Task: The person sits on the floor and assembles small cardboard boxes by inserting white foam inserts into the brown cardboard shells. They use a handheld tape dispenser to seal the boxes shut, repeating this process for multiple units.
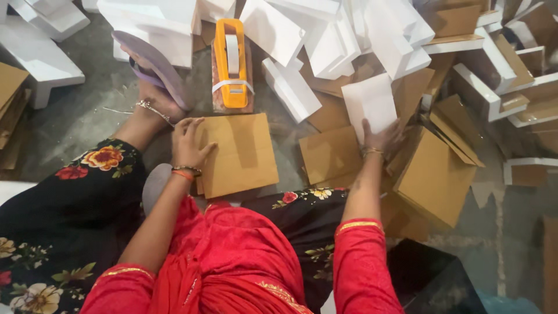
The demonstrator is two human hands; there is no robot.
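Left hand (189,142) lies open, fingers spread, on a flat brown cardboard sheet (241,154) (on the floor); right hand (381,136) grips a white foam block (369,104).

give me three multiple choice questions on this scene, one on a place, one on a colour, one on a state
1. Where does the left hand rest?
A. on the flat cardboard sheet
B. on the tape dispenser
C. on the sandal

2. What colour is the tape dispenser?
A. blue
B. orange
C. green

3. What is the right hand doing?
A. hanging free in the air
B. gripping a pair of scissors
C. touching a white foam piece

Answers:
1. A, its palm and fingers lie on the sheet's left edge.
2. B, its frame is bright orange, just beyond the sheet.
3. C, its fingers are on the lower edge of the white piece, above the cardboard pile.
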